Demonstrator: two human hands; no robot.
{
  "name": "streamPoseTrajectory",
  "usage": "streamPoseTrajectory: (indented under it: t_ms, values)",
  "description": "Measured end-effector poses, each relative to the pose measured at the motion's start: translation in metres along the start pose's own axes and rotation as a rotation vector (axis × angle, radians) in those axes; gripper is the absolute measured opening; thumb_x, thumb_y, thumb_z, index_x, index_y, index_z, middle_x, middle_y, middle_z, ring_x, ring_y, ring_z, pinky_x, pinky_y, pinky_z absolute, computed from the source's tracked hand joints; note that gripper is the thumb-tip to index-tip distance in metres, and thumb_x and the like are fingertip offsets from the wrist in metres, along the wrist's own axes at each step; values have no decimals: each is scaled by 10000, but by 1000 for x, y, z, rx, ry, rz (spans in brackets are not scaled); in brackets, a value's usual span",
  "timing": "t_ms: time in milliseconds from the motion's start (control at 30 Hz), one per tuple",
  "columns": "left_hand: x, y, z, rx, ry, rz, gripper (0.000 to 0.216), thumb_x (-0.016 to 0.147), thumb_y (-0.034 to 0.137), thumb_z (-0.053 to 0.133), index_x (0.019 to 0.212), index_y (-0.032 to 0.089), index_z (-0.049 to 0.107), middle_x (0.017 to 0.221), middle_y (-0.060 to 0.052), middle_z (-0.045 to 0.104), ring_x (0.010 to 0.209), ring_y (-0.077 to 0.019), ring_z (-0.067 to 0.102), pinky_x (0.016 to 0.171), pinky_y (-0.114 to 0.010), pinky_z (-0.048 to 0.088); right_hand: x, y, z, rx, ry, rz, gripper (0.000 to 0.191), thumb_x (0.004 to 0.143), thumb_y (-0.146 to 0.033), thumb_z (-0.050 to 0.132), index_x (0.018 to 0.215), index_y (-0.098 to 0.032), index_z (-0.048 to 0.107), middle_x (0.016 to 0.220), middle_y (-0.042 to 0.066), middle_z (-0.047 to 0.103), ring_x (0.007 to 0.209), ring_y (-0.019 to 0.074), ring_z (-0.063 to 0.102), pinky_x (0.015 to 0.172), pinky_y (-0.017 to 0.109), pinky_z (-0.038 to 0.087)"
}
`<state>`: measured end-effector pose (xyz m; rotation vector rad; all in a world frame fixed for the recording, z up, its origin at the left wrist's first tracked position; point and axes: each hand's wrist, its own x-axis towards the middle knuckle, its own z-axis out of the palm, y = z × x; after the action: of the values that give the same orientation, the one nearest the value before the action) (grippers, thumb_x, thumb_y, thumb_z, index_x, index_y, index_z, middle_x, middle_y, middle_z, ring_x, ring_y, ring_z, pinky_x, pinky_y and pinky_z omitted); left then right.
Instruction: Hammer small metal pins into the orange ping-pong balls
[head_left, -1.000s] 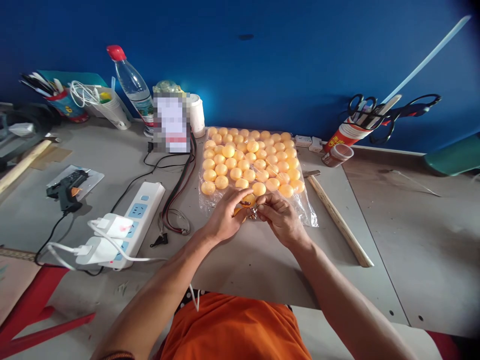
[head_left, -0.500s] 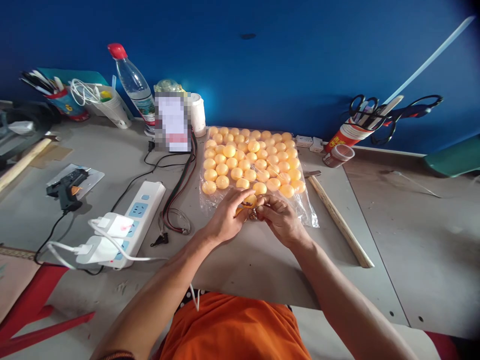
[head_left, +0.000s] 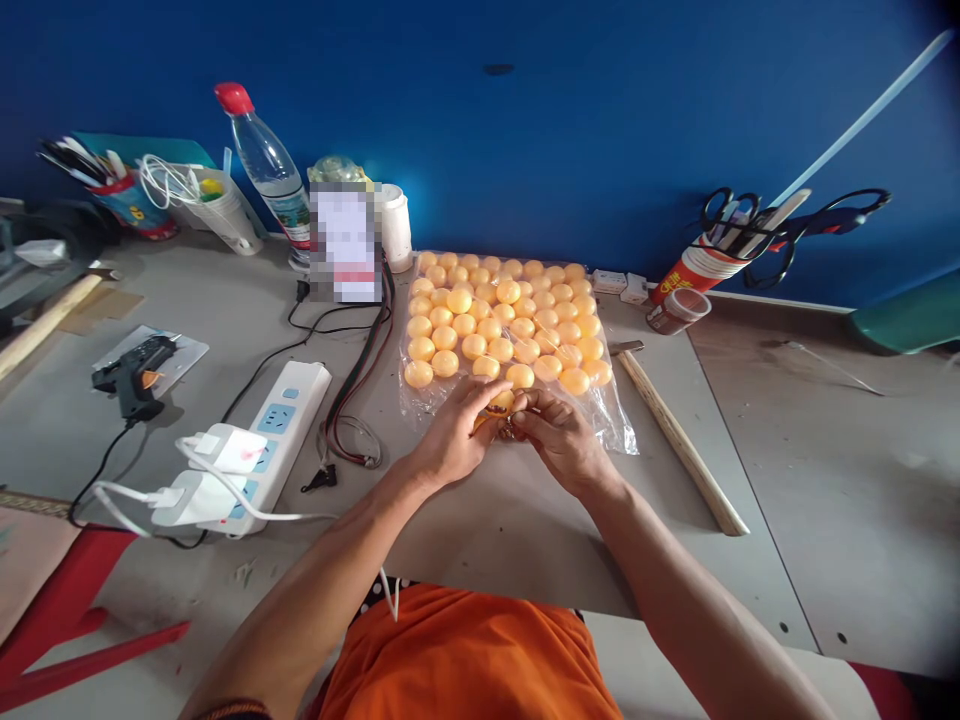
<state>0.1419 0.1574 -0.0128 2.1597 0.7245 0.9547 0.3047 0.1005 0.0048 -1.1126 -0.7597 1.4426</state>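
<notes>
My left hand (head_left: 457, 428) is closed around an orange ball (head_left: 500, 402), which looks like a ping-pong ball with a dark, jagged opening in its side. At the ball's right edge, the fingers of my right hand (head_left: 559, 432) are pinched together. Whatever they hold is too small to make out. Some small brownish bits (head_left: 508, 430) show between the two hands, just under the ball. Right behind my fingers lies a clear plastic bag (head_left: 619, 425) with several rows of whole orange balls (head_left: 501, 349) on or in it.
A wooden-handled tool (head_left: 682, 440) lies to the right. Leftward are a white power strip (head_left: 289, 400) with chargers, loose cables, and a black glue gun (head_left: 139, 375). Along the blue wall stand a bottle (head_left: 274, 185), a phone-like screen (head_left: 346, 240), and a cup of scissors (head_left: 701, 265).
Both hands keep nearly the same place and grip. The ball seems to have turned very slightly; nothing else has visibly moved.
</notes>
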Motion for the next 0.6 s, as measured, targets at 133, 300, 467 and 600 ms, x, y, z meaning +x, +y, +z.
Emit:
streamPoseTrajectory:
  t_ms: [133, 300, 467, 600]
  values:
    - [-1, -1, 0, 1, 12, 18, 454, 887, 80, 578, 1317, 219, 536, 1219, -101, 599, 1150, -213, 592, 989, -394, 538, 0, 1, -1, -3, -4, 0, 215, 692, -316, 798, 743, -195, 629, 637, -43, 563, 606, 107, 503, 641, 276, 416]
    - [-1, -2, 1, 7, 19, 30, 455, 892, 94, 573, 1326, 222, 534, 1216, -107, 601, 1150, -225, 596, 982, -408, 543, -1, 2, -2, -6, -18, -10, 192, 720, -310, 783, 749, -196, 630, 656, -41, 577, 618, 109, 520, 656, 279, 430]
    - [-1, -2, 1, 16, 17, 31, 447, 888, 87, 574, 1318, 204, 538, 1215, -111, 599, 1140, -220, 598, 982, -397, 544, -1, 1, -1, -1, -23, -7, 184, 715, -296, 781, 741, -196, 628, 648, -40, 577, 612, 110, 519, 649, 276, 426]
    - [-1, -2, 2, 16, 20, 33, 443, 896, 99, 573, 1321, 217, 536, 1216, -104, 598, 1142, -216, 597, 980, -399, 547, -1, 0, 0, -6, -19, -7, 187, 705, -291, 779, 730, -195, 621, 644, -39, 572, 608, 110, 511, 636, 273, 414]
